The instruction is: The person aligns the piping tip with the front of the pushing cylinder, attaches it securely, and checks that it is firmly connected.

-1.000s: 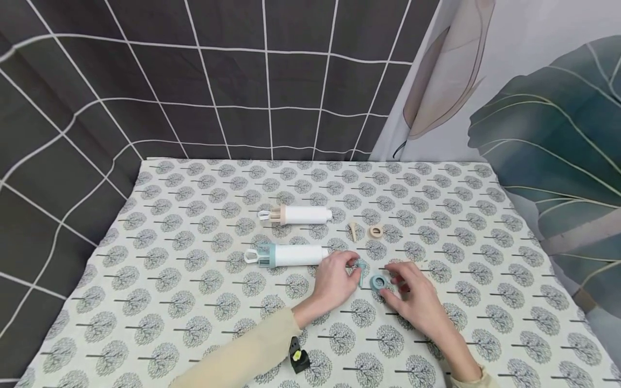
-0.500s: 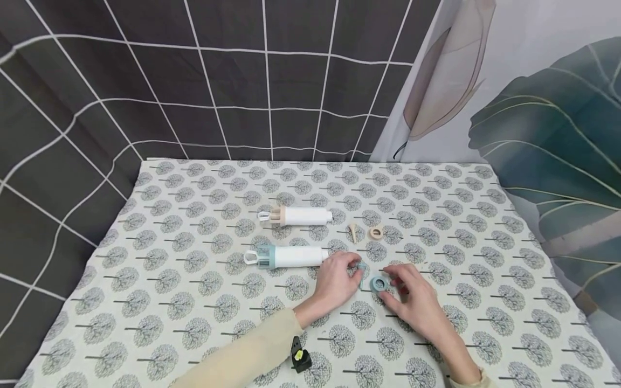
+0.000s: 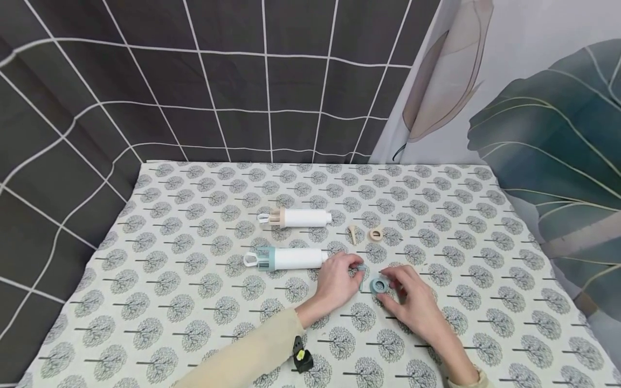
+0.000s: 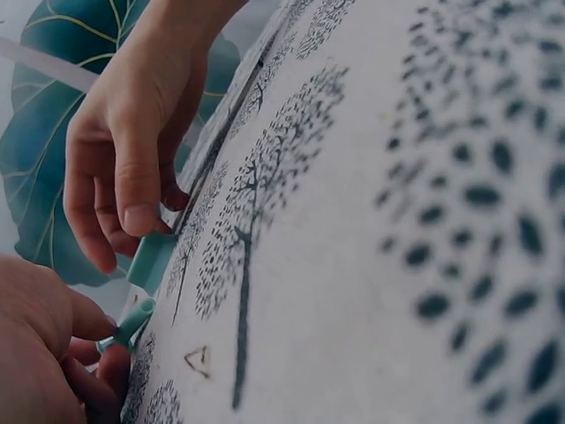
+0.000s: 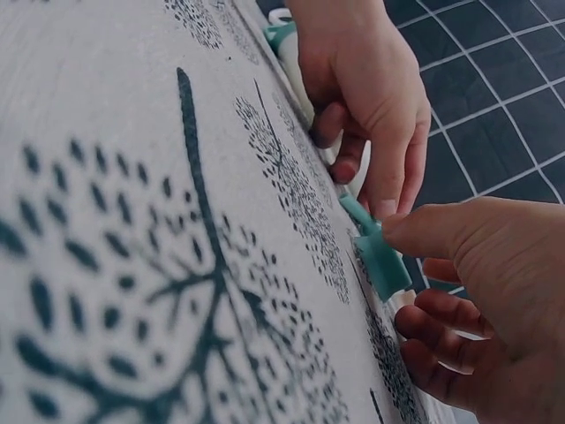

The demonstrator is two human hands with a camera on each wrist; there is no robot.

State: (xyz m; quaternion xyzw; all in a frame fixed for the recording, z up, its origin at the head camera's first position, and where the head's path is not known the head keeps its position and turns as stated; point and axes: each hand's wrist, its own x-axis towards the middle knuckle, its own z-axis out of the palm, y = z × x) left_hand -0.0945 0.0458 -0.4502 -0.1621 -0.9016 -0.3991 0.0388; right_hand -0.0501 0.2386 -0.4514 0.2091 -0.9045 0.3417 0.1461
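Observation:
My left hand [image 3: 338, 281] pinches a small teal peg-like piece [image 4: 132, 323] with a wider head and a thin stem, close over the cloth. To its right, my right hand [image 3: 411, 298] holds a teal ring [image 3: 379, 286] between thumb and index finger. In the right wrist view the thumb lies on the teal ring [image 5: 382, 265], and the other fingers are bent below it. Just beyond the left hand lies a white cylinder with a teal slotted end [image 3: 298, 258] and a white loop; the hand overlaps its right tip.
Farther back lies a similar white cylinder with a beige slotted end [image 3: 305, 218]. A beige peg-like piece [image 3: 352, 235] and a beige ring [image 3: 375, 235] sit to its right. Tree-printed cloth [image 3: 194, 302] covers the table; a dark gridded curtain [image 3: 233, 81] hangs behind.
The thumb and index finger of my right hand have shifted slightly at the teal ring. The left hand stays in place with the teal peg-like piece; the cylinders have not moved.

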